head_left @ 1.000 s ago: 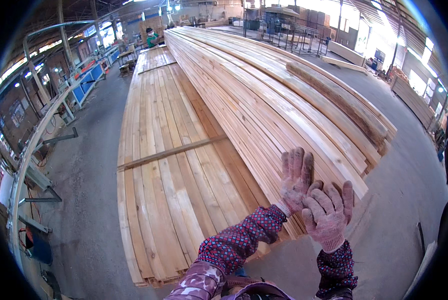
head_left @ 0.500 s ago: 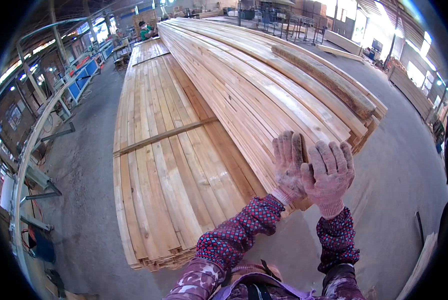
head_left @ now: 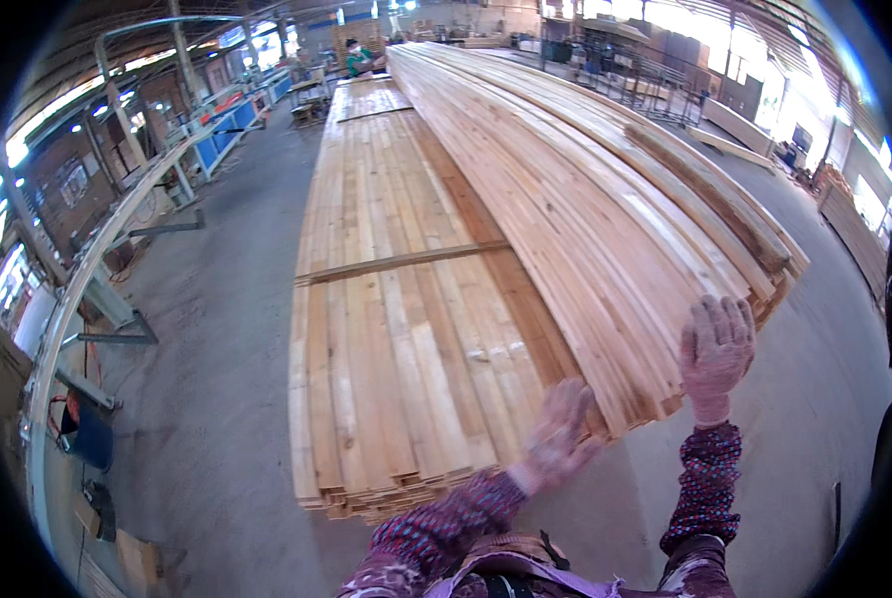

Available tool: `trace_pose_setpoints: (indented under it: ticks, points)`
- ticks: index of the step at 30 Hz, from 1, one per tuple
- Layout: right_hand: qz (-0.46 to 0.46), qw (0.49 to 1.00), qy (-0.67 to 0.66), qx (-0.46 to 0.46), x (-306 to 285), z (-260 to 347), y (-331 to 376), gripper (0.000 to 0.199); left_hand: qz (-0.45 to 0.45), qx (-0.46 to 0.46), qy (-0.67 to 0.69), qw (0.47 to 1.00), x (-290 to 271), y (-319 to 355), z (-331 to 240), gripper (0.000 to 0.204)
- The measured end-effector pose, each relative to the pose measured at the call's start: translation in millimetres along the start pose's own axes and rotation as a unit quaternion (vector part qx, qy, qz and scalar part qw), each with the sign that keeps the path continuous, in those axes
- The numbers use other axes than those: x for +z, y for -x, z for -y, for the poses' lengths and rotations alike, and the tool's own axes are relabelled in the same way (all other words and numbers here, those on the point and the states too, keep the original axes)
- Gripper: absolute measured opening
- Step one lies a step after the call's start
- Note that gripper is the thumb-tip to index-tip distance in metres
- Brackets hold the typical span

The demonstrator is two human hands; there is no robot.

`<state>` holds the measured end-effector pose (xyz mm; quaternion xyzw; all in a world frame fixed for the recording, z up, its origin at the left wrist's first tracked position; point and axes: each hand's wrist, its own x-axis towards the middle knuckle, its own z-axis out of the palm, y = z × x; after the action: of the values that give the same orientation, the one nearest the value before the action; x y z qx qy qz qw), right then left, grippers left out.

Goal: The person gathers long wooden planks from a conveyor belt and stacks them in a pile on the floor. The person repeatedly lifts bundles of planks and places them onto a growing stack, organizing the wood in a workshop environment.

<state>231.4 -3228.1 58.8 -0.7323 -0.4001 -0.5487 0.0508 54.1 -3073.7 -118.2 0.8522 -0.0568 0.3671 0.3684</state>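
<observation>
Two long stacks of pale wooden planks run away from me: a lower flat stack (head_left: 396, 329) on the left and a taller, sloping stack (head_left: 605, 229) on the right. My left hand (head_left: 558, 431), in a worn work glove, is blurred and reaches toward the near end of the taller stack, fingers apart and holding nothing. My right hand (head_left: 715, 351), also gloved, is raised with fingers spread beside that stack's near right corner, holding nothing. A thin cross strip (head_left: 401, 263) lies across the lower stack.
Grey concrete floor (head_left: 217, 379) spreads to the left and right of the stacks. A long metal conveyor frame (head_left: 97, 269) runs along the left wall with blue machines behind it. A person in green (head_left: 356, 60) stands at the far end. More lumber lies at the right (head_left: 850, 219).
My hands were together near the taller stack's end; now they have moved apart, the left dropping low toward the plank ends. The view has shifted right, stacks appearing more central.
</observation>
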Motion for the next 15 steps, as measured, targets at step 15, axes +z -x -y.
trace_pose_setpoints:
  ticks: [15]
  points:
    - [0.119,0.923,-0.336,0.142,-37,340,51,0.032,-0.14,-0.626,-0.249,0.725,-357,519,-104,0.069]
